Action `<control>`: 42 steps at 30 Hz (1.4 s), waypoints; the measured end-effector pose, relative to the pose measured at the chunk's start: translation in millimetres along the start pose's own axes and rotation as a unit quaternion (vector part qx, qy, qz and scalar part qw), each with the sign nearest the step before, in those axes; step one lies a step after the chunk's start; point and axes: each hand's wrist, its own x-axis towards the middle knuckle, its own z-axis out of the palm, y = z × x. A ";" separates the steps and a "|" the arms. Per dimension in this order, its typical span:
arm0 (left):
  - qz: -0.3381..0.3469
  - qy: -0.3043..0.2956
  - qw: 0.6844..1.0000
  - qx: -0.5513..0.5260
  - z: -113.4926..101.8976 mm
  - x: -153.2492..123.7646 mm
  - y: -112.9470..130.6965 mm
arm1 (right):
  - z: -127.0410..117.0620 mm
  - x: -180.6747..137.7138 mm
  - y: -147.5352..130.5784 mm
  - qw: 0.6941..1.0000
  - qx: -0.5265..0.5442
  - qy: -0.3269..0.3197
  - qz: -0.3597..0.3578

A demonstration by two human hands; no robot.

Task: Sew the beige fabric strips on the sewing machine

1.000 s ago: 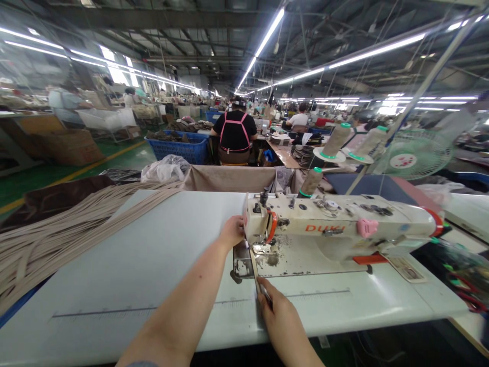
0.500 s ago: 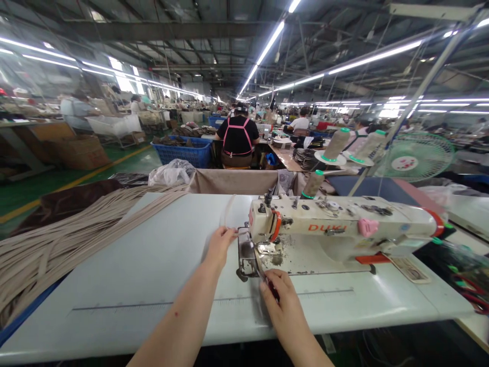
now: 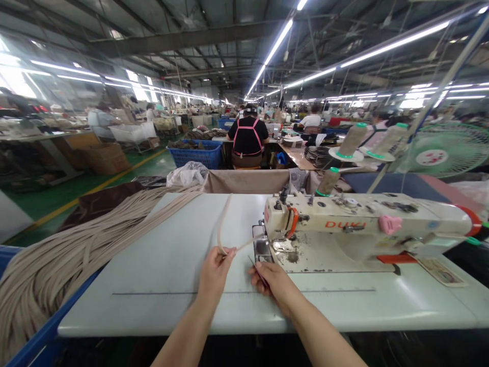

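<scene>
My left hand (image 3: 214,270) pinches a narrow beige fabric strip (image 3: 221,224) between thumb and fingertips, left of the sewing machine (image 3: 324,224). From the pinch, one part of the strip runs toward the back edge of the table; another stretches right to the needle area. My right hand (image 3: 273,283) is closed around what look like small scissors (image 3: 252,261), in front of the machine's metal plate (image 3: 262,248). Their thin tip points up and left; most of the tool is hidden in the fingers.
Many beige strips (image 3: 91,234) lie heaped on the left, over a blue container's edge (image 3: 49,336). Thread cones (image 3: 353,140) and a green fan (image 3: 433,155) stand behind the machine. Ahead, a person in black (image 3: 247,135) sits beside a blue basket (image 3: 196,154).
My left hand has drawn the strip away from the needle area, toward me. My right hand has shifted slightly left relative to the machine, with its tool. The view has swung left.
</scene>
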 end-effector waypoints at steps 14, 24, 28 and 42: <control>0.008 0.008 1.000 0.000 -34.9 -45.9 13.6 | 27.6 26.6 -3.5 0.997 -0.043 -0.070 -0.005; -0.005 0.002 0.998 0.065 -76.9 -52.4 21.5 | 3.8 -9.7 -10.0 0.820 -0.522 0.106 -0.210; -0.031 -0.005 0.994 0.100 -110.3 -47.3 21.4 | -18.9 -34.5 0.5 0.636 -0.711 0.215 -0.210; -0.071 0.201 0.840 0.500 -330.7 -14.0 23.0 | -62.1 -43.4 33.5 0.651 -0.724 0.131 -0.186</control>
